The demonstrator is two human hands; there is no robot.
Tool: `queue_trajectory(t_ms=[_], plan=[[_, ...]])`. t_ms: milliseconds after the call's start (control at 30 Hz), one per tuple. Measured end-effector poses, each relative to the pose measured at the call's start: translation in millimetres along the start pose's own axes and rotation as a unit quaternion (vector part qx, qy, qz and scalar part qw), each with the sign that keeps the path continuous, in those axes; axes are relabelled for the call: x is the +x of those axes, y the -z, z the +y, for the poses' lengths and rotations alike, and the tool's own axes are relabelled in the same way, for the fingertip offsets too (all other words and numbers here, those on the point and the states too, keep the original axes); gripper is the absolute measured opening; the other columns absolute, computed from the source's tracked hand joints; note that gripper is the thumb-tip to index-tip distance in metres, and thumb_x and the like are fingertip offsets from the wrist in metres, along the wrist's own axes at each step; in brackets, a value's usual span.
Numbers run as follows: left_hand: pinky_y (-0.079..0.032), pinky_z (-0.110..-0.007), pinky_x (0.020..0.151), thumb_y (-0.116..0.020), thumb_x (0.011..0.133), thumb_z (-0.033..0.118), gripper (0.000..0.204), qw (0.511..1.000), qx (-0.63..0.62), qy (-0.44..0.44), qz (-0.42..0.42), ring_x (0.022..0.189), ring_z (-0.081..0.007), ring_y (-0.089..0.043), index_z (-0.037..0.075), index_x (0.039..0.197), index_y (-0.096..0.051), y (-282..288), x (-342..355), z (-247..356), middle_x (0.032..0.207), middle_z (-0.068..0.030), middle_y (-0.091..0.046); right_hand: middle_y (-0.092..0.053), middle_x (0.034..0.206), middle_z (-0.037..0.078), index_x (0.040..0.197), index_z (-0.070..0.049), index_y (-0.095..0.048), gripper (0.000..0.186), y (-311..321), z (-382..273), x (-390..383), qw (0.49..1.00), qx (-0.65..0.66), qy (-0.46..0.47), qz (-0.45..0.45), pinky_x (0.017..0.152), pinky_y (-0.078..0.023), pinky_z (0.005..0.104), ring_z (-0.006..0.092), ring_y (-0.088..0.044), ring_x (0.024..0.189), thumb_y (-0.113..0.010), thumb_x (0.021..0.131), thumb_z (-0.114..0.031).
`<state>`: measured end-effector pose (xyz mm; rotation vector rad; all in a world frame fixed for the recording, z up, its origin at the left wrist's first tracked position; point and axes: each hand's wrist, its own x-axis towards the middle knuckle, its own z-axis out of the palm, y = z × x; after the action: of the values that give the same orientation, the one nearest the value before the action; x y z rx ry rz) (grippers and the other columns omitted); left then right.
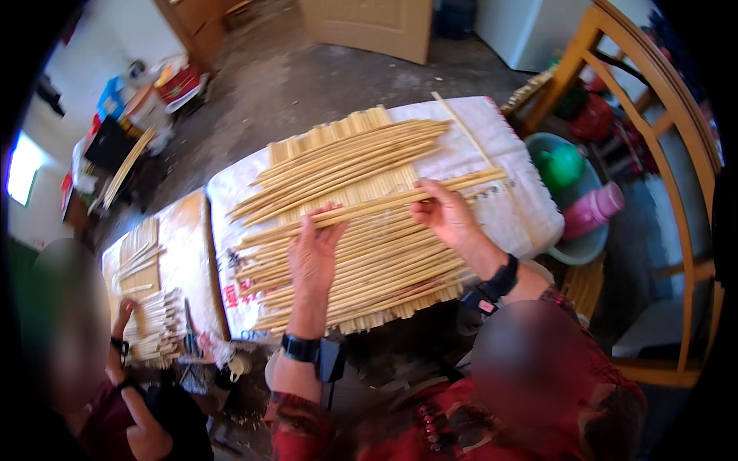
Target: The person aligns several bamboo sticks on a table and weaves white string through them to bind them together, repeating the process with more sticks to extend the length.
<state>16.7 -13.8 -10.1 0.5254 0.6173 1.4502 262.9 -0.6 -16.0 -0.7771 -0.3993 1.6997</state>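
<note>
A person's two hands hold a few long, pale sticks (377, 206) crosswise above a cloth-covered tabletop. The right hand (437, 206) pinches them toward their right end; the left hand (317, 234), palm up, is curled more loosely around them farther left. Beneath and nearer lies a row of loose sticks (369, 269); just beyond is a far pile (346, 165) on flat slats (361, 123). The held sticks could slip or fan apart if the left hand's light hold gives. Being round, the loose ones might roll if a wrist brushes them or the cloth (542, 203) gets tugged.
</note>
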Motion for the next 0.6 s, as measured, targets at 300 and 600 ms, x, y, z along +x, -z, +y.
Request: queue_trajectory(t_ms=[300, 600], plan=[[-0.051, -0.041, 0.087, -0.043, 0.095, 0.019, 0.027, 1.000, 0.008, -0.009, 0.017, 0.104, -0.0304, -0.056, -0.005, 0.103, -0.052, -6.9, -5.6, 8.2, 0.107, -0.0193, -0.057, -0.063, 0.079, 0.007, 0.098, -0.003, -0.058, 0.022, -1.6, -6.6, -3.2, 1.000, -0.022, 0.000, -0.007, 0.060, -0.056, 0.0285, 0.0166, -0.064, 0.068, -0.059, 0.087, -0.021], [-0.050, -0.044, 0.087, -0.044, 0.095, 0.020, 0.025, 1.000, -0.002, -0.006, 0.021, 0.104, -0.0325, -0.056, -0.003, 0.102, -0.052, -1.0, -4.0, 9.5, 0.109, -0.0192, -0.056, -0.061, 0.087, 0.008, 0.106, 0.000, -0.055, 0.027, -4.7, -4.5, -5.8, 0.997, -0.036, -0.019, -0.061, 0.071, -0.056, 0.0315, 0.0198, -0.064, 0.078, -0.057, 0.088, -0.020]])
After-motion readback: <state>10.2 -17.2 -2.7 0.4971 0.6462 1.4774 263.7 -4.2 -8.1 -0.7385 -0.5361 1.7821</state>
